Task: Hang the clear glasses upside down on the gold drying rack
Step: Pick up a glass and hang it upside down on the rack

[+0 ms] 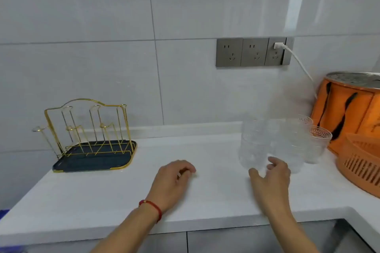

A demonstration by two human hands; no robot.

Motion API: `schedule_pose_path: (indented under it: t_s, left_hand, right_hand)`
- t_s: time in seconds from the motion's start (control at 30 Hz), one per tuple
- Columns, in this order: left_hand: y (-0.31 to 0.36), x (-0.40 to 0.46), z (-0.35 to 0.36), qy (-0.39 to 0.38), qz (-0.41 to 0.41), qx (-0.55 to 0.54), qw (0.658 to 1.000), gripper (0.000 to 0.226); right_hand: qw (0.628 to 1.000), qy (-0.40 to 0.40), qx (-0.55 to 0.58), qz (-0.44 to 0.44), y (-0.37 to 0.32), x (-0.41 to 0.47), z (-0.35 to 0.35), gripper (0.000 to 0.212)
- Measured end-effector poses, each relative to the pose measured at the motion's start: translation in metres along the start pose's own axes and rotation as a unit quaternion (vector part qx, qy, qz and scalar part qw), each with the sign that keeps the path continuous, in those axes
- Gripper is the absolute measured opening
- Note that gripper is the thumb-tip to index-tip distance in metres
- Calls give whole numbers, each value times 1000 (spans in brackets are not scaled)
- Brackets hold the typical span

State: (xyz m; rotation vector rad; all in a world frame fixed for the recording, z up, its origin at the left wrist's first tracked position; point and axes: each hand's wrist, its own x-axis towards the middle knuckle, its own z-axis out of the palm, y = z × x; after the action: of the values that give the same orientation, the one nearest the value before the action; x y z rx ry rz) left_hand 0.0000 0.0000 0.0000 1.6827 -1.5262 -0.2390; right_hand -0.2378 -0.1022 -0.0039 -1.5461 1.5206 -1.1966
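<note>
Gold wire rack at far left of the white desk, on a dark drip tray, every prong bare. Nothing hung yet, by the look of it.

Left hand next, loosely curled, knuckles up, resting on the desk and grasping nothing; red cord at the wrist.

Right hand further along, fingers spread and released, thumb and fingertips just reaching the base of the nearest glass but not yet closed around it.

Clear glasses clustered right of centre, upright, touching or nearly so, blurred enough that the count cannot be told. Textured walls, thin rims: likely light, rigid, brittle, perhaps slippery if wet. Best taken around the lower body with thumb against fingers, away from the rim, then lifted straight up before turning over, since neighbours crowd close and could be knocked.

Grey sockets on the wall above, one with a white plug and cord trailing down behind the glasses. Orange bag and orange basket at far right, just beside the rearmost glasses, hemming in that side.

Open desk between glasses and rack; only the left hand lying in that path.
</note>
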Motion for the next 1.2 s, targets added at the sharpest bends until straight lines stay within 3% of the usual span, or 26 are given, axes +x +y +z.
schedule_pose_path:
  t_s: [0.1,0.17,0.3,0.4,0.47,0.53,0.63,0.77,0.87,0.93,1.0,1.03,1.1,1.2]
  left_hand:
    - [-12,12,6,12,-13,34,999,20]
    - [-14,16,11,-24,-17,70,997,28]
    - [-15,14,19,-73,46,179,980,41]
    - [-16,16,19,-70,13,164,984,46]
    - [-13,16,16,-60,-37,99,993,61]
    - [-9,13,9,-37,-89,-37,995,84]
    - [-6,11,-3,31,-131,-208,969,94]
    - [-18,15,-13,157,-209,-373,890,73]
    - [-23,16,-21,161,-229,-462,842,69]
    - [-28,12,-27,142,-225,-485,833,65]
    - [-28,3,-37,122,-231,-459,849,67]
    - [-30,-2,-45,124,-234,-405,875,68]
    - [-43,-14,-69,174,-209,-245,930,49]
    - [-80,-31,-118,234,-166,62,956,21]
  right_hand:
    - [999,-22,-37,-2,0,18,7,89]
    - [999,-24,-44,-20,-2,29,16,96]
    - [998,14,-52,-22,-4,35,28,88]
    - [997,-2,-60,-57,-5,31,29,80]
    - [986,-43,-88,-137,-14,22,32,80]
    - [965,-107,-90,-220,-29,6,42,76]
    - [944,-213,-26,-252,-52,-23,75,71]
    - [934,-280,41,-216,-59,-38,115,78]
    - [923,-336,133,-132,-65,-38,121,56]
    - [913,-362,157,-102,-70,-38,124,53]
    - [911,-366,166,-93,-76,-39,130,53]
    - [913,-358,174,-89,-80,-40,133,54]
    - [932,-306,157,-112,-93,-35,138,56]
    - [957,-187,96,-200,-127,-21,146,62]
